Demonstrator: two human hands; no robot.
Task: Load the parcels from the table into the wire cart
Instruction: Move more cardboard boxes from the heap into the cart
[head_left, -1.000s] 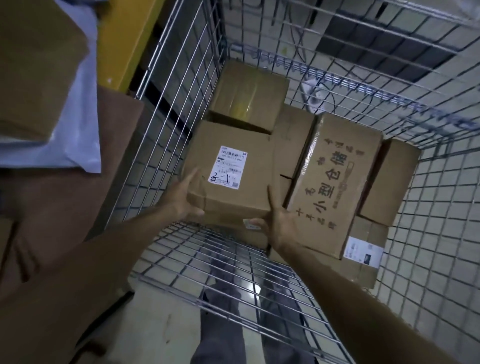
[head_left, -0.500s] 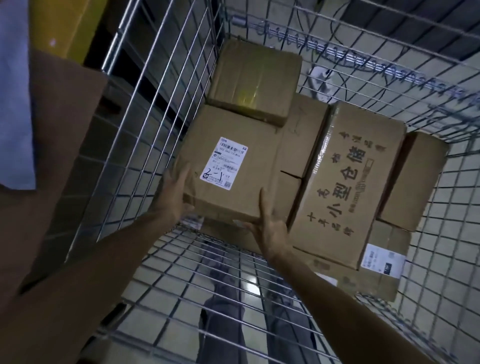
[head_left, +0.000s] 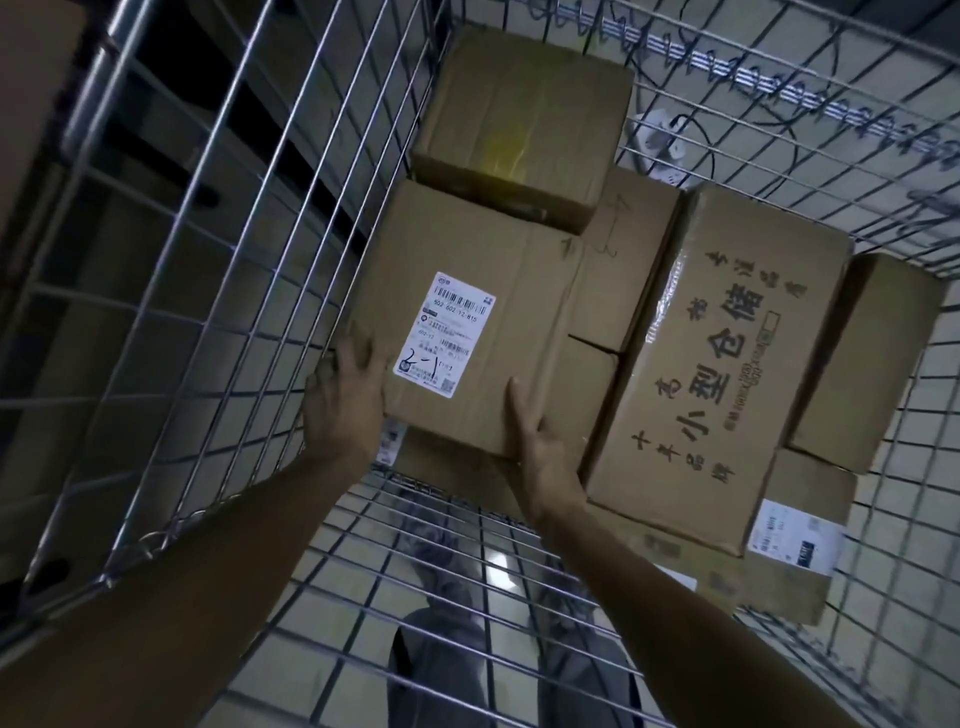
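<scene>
Though still in hands (head_left: 345, 402), parcel (head_left: 483, 317) lower.

The far and right parts of the wire cart (head_left: 769, 98) are filled with stacked boxes (head_left: 717, 374), while a strip of bare wire floor (head_left: 467, 525) is left open at the near side, closed in by wire walls (head_left: 171, 332).

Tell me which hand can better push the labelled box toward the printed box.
Left hand, likely: it holds the labelled box on its side opposite the printed box; right hand holds the near edge.
</scene>
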